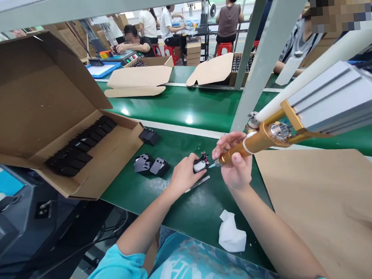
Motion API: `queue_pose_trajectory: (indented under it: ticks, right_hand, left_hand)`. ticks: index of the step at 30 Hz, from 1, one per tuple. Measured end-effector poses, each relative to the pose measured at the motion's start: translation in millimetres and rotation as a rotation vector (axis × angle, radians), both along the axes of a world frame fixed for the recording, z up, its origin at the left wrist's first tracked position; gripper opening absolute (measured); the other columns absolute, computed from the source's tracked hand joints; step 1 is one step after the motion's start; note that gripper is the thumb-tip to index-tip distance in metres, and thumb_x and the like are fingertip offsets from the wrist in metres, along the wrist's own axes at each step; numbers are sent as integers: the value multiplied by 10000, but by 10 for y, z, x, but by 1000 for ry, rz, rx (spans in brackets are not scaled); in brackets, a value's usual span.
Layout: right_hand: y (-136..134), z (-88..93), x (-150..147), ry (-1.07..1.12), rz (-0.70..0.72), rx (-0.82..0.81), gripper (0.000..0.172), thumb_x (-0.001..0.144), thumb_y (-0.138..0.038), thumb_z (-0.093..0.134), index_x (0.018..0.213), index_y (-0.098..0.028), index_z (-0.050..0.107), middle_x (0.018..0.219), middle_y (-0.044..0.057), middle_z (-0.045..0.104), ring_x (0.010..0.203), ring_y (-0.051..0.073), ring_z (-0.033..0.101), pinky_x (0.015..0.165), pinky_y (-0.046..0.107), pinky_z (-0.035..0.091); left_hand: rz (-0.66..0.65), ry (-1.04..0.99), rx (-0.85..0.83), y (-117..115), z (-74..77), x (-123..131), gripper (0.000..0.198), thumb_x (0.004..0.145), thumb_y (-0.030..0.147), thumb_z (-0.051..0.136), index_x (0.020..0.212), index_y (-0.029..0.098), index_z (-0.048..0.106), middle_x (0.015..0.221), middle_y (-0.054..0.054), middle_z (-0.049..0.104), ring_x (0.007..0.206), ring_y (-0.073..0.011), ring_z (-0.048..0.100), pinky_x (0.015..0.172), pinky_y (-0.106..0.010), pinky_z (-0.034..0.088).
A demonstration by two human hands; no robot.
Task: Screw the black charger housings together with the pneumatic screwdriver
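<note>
My left hand (pixel 184 172) is closed around a small black part (pixel 200 163) with a white face, held just above the green bench (pixel 191 208). A thin metal strip (pixel 198 183) sticks out from under that hand. My right hand (pixel 234 161) grips a gold pen-shaped tool (pixel 253 142) whose tip touches the small part. A white hose (pixel 312 69) runs from the tool up to the right. Two loose black parts (pixel 151 166) lie left of my left hand, and another black part (pixel 149 136) lies farther back.
An open cardboard box (pixel 88 173) with a row of black parts (pixel 81 145) stands at the left. A brown cardboard sheet (pixel 326 206) covers the bench at the right. A crumpled white cloth (pixel 231 234) lies near the front edge. A grey post (pixel 263 51) rises ahead. Other people sit behind.
</note>
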State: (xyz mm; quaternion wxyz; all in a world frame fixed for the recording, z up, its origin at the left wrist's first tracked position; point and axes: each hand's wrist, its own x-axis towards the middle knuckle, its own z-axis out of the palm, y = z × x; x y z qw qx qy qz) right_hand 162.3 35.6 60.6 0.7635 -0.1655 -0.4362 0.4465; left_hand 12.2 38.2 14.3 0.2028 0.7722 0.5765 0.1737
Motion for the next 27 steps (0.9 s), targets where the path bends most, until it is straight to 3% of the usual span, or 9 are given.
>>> queue_pose_trajectory:
  ticks: [4,9,12,15,18,22,27]
  right_hand:
    - [53,-19,42,3,-32,3,323,774,-402,664,1061,-264,608,881,1,618,593,108,564,533,277,445]
    - [58,-21,61,-6,-39,-9,313,781,-406,652,1061,-275,603,880,-3,614,594,111,561,539,284,445]
    - [45,-9,59,-14,-27,-25,306,784,-410,652,1056,-278,600,888,-2,608,598,114,564,542,291,449]
    - [38,3,53,-29,-35,-40,326,768,-440,663,1038,-274,589,869,-2,606,584,119,561,527,292,442]
    - [36,4,52,-33,-38,-49,346,757,-462,667,1029,-269,574,858,-1,607,570,121,557,501,285,423]
    - [35,-12,59,-21,-16,-34,332,778,-439,660,1051,-270,579,877,0,610,583,117,558,495,274,408]
    - [32,-13,67,-7,4,-19,308,792,-407,661,1055,-258,603,891,3,609,601,111,563,508,271,410]
  left_hand:
    - [-31,-81,-123,151,-71,-192,363,774,373,725,1043,218,538,1012,-44,675,949,-246,654,810,-348,498]
    - [-98,-382,-266,376,-217,-229,605,801,449,698,1318,218,485,1332,-122,604,1261,-261,554,1056,-424,424]
    - [-254,-602,-308,484,-296,-149,492,864,361,618,1323,229,497,1386,-106,582,1304,-218,531,1079,-403,412]
    - [-306,-705,-312,498,-337,-75,321,897,319,549,1191,191,559,1249,-111,670,1121,-189,647,940,-345,508]
    - [-246,-659,-212,452,-318,-47,212,884,252,526,1077,176,571,1051,-71,728,943,-161,684,865,-317,527]
    - [-228,-412,-20,381,-189,-77,225,805,128,515,993,192,620,963,-28,699,908,-161,650,879,-318,511]
    - [-345,-152,106,247,-7,-173,424,910,165,458,1329,194,514,1250,-85,634,1129,-221,542,1026,-414,452]
